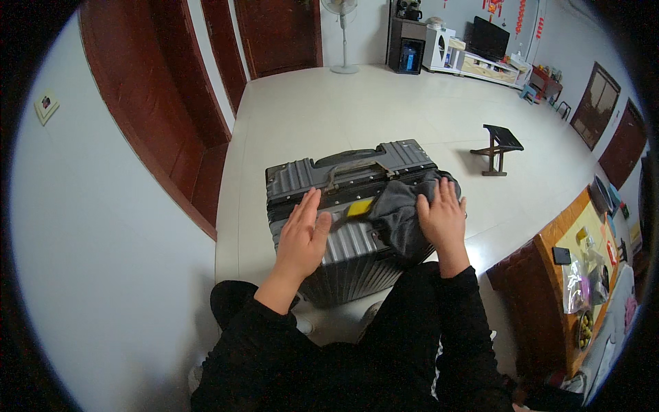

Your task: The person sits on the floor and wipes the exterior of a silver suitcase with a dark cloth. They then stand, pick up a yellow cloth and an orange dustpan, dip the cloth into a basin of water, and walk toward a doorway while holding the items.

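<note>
A grey ribbed hard-shell suitcase (355, 247) stands upright between my knees, its carry handle (355, 167) on the top side. A dark grey cloth (399, 213) is draped over its right corner. My right hand (444, 216) rests on this cloth with the fingers stretched out, not visibly gripping it. Just left of the cloth is a blurred yellow patch (359, 208); I cannot tell whether it belongs to the cloth. My left hand (305, 234) is over the suitcase's left part, flat and holding nothing, thumb apart from the fingers. Whether it touches the shell is unclear.
A small folding stool (497, 147) stands on the tiled floor ahead. To the right is a wooden table (571, 216) with a phone (561, 255), plastic bags (575, 286) and a bowl (585, 329). Wall (103, 216) and wooden doors (154, 92) border the left. A fan (343, 31) stands far back.
</note>
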The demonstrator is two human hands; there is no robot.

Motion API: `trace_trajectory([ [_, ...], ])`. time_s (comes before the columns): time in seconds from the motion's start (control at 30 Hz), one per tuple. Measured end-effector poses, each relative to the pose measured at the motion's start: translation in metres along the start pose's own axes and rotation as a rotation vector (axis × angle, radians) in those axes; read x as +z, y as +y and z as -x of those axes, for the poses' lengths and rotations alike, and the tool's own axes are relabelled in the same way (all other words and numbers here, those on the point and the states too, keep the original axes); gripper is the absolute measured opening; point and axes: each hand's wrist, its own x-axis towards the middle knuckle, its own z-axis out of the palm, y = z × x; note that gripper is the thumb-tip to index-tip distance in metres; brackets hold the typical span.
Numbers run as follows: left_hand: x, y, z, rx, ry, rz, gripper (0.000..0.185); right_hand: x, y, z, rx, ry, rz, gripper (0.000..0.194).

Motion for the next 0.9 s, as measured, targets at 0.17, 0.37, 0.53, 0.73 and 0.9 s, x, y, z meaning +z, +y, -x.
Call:
trace_trajectory([
  [0.17, 0.000, -0.002, -0.002, 0.030, -0.012, 0.009, 0.076, 0.008, -0.009, 0.016, -0.053, 0.080, -0.019, 0.070],
  [0.37, 0.002, -0.003, -0.001, 0.014, -0.024, 0.040, 0.075, -0.004, -0.059, 0.060, -0.274, 0.072, -0.120, 0.067],
  [0.53, 0.004, -0.003, -0.001, 0.025, -0.019, 0.061, 0.074, -0.016, -0.111, 0.090, -0.520, 0.032, -0.273, 0.063],
  [0.73, 0.004, 0.001, 0.005, 0.048, -0.019, -0.023, 0.072, -0.024, -0.110, 0.099, -0.650, 0.036, -0.421, 0.056],
  [0.9, 0.006, 0.003, 0.009, 0.073, -0.012, -0.100, 0.073, -0.015, -0.062, 0.083, -0.466, 0.155, -0.314, 0.047],
])
